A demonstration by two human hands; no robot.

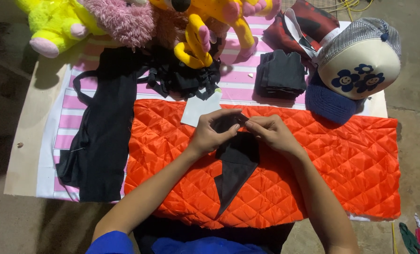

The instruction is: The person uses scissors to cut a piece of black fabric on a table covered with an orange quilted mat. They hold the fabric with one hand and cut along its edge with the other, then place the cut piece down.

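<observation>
Pinching the top edge of a black fabric piece (236, 162), the left hand (211, 134) and right hand (272, 134) meet fingertip to fingertip above the orange quilted cloth (351, 160); folded black cloth (281, 74) lies farther back.

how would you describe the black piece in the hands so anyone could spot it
Start at the orange quilted fabric covering the near half of the table. At its upper middle, the left hand and right hand pinch the top of a black cloth piece. Unlike the other black fabrics, it narrows to a point toward the person.
</observation>
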